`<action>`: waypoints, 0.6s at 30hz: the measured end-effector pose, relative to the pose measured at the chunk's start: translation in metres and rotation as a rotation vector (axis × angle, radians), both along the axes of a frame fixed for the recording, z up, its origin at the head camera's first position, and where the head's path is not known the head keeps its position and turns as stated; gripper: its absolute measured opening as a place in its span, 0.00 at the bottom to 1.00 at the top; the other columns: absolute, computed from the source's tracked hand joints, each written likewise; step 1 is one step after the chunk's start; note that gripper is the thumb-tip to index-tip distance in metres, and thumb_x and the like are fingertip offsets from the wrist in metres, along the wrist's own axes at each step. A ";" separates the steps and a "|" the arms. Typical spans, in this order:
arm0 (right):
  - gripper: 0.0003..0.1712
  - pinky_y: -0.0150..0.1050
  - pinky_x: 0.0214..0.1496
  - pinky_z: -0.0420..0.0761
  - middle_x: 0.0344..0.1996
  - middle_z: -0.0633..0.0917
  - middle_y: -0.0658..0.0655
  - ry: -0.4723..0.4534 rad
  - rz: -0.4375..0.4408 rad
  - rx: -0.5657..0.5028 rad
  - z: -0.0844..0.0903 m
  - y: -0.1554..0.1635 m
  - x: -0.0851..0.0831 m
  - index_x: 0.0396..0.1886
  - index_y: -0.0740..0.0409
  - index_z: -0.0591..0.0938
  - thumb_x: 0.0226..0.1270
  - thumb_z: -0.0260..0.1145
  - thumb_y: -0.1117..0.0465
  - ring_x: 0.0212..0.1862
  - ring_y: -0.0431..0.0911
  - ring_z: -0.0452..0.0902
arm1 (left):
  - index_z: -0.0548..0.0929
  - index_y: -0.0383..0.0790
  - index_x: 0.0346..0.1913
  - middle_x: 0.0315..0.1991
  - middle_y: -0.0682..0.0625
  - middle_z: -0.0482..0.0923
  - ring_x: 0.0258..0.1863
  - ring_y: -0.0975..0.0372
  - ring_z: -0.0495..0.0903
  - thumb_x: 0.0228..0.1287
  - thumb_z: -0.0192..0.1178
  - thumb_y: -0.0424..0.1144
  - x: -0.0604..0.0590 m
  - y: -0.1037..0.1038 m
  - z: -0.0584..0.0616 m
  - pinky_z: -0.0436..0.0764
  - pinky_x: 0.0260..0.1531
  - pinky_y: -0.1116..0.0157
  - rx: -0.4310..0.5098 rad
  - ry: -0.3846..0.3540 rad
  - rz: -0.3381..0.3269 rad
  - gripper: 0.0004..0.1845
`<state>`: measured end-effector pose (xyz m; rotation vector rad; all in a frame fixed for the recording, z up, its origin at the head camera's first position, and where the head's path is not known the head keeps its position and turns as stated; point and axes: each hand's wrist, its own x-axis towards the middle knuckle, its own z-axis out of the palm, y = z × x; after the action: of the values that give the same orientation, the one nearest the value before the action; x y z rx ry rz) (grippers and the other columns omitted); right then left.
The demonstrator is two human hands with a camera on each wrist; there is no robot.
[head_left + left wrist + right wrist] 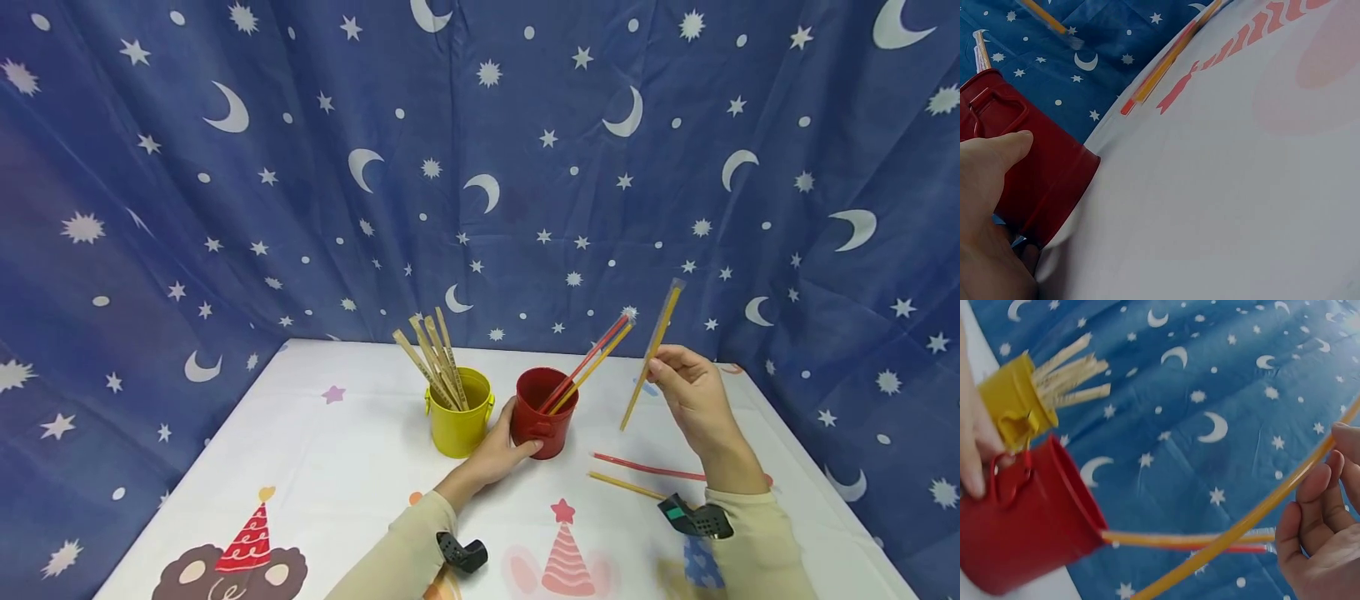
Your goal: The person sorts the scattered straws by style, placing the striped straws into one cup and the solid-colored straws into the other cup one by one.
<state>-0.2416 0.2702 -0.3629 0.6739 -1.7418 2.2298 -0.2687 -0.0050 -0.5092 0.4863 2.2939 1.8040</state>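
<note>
White table: my left hand [504,450] grips red cup [542,417] with two straws in, right hand [693,396] pinches a yellow straw [651,357], two straws [637,475] left lying.

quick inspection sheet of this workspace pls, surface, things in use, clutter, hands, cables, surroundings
surface: white table cover printed with party hats and stars
things in use: red bucket holding two straws; yellow straw raised in the air; red straw and another yellow straw lying on the cover
clutter: yellow bucket of wooden sticks beside the red one
hands: left hand holds the red bucket's side; right hand pinches the raised straw
cables: nothing seen
surroundings: blue curtain with moons and stars behind and at both sides
</note>
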 end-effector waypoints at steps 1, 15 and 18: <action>0.19 0.27 0.46 0.84 0.35 0.90 0.48 0.007 0.025 -0.043 0.001 -0.003 0.000 0.42 0.56 0.87 0.74 0.53 0.77 0.36 0.37 0.83 | 0.45 0.43 0.82 0.82 0.45 0.52 0.82 0.50 0.52 0.68 0.63 0.44 0.000 0.000 0.000 0.53 0.81 0.44 0.000 0.002 -0.002 0.48; 0.20 0.29 0.46 0.85 0.37 0.90 0.53 0.003 0.190 -0.401 -0.002 -0.033 -0.004 0.44 0.60 0.87 0.77 0.49 0.76 0.37 0.41 0.85 | 0.44 0.42 0.82 0.82 0.44 0.51 0.82 0.50 0.51 0.69 0.62 0.43 0.004 0.002 -0.003 0.53 0.81 0.44 -0.001 -0.001 -0.011 0.48; 0.18 0.31 0.47 0.85 0.37 0.89 0.54 -0.002 0.207 -0.460 0.000 -0.031 -0.005 0.44 0.62 0.87 0.77 0.49 0.75 0.36 0.42 0.85 | 0.44 0.41 0.82 0.82 0.43 0.51 0.82 0.49 0.51 0.69 0.62 0.42 0.002 0.002 -0.001 0.53 0.81 0.44 0.005 0.008 -0.006 0.48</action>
<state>-0.2467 0.2390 -0.3631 0.7645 -1.1294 2.6363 -0.2666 -0.0034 -0.5105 0.5020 2.2915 1.8086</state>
